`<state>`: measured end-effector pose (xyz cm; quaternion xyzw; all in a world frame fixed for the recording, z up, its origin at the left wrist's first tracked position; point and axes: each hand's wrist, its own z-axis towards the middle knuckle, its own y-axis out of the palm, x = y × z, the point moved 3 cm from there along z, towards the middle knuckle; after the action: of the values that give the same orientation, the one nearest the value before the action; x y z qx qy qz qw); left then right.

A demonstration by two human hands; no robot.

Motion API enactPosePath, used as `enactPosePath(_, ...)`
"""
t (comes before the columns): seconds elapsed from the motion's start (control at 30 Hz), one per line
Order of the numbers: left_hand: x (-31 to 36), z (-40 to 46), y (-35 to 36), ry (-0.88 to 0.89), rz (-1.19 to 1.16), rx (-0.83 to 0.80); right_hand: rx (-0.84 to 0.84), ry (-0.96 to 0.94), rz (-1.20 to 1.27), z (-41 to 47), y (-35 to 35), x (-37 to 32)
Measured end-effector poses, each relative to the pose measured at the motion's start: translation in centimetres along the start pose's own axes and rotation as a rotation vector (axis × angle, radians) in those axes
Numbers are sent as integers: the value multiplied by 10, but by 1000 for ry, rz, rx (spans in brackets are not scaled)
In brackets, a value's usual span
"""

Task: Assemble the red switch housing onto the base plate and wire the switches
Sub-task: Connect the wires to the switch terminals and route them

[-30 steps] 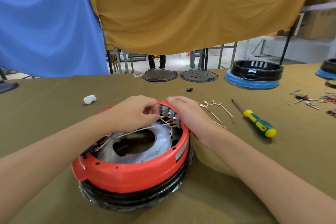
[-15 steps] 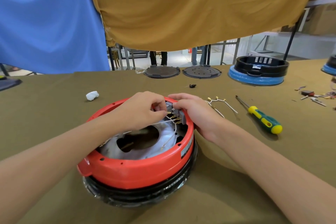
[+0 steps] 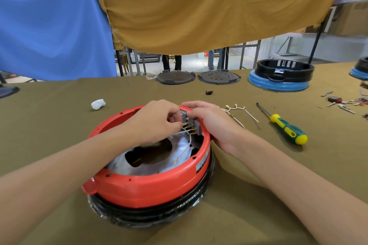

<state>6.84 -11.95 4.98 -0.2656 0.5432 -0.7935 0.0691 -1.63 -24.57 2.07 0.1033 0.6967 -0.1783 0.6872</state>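
A round red switch housing (image 3: 151, 187) sits on a black base (image 3: 159, 213) wrapped in clear film, in front of me on the olive cloth. Grey switches (image 3: 194, 123) with brass terminals stand inside its far rim. My left hand (image 3: 153, 121) pinches a white wire's brass connector (image 3: 185, 124) at the switch terminals. My right hand (image 3: 213, 123) grips the housing rim and the switch block from the right. A white wire (image 3: 184, 150) trails down over the silver inner plate (image 3: 175, 163).
Loose white wires with brass ends (image 3: 238, 112) lie right of the housing, then a yellow-green screwdriver (image 3: 286, 128). A white wad (image 3: 98, 104), two dark round plates (image 3: 175, 77), a black-and-blue housing (image 3: 282, 77) and small parts (image 3: 342, 102) sit farther back.
The view has shifted slightly. My left hand's fingers have closed in on the switch terminals with the wire connector; my right hand has stayed on the rim by the switches.
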Motion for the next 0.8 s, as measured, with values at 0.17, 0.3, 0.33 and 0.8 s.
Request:
enactPosePath(0.17, 2, -1, -1, -2, -7, 23, 0, 3, 3, 1, 0, 1)
enactPosePath(0.3, 2, -2, -1, -13, -7, 13, -6, 3, -1, 2, 0, 2)
enactPosePath(0.33, 2, -2, -1, -13, -2, 9, -7, 1, 7, 2, 0, 2)
enactPosePath(0.8, 5, -2, 0, -15, 21, 14, -4, -5, -23, 2, 0, 1)
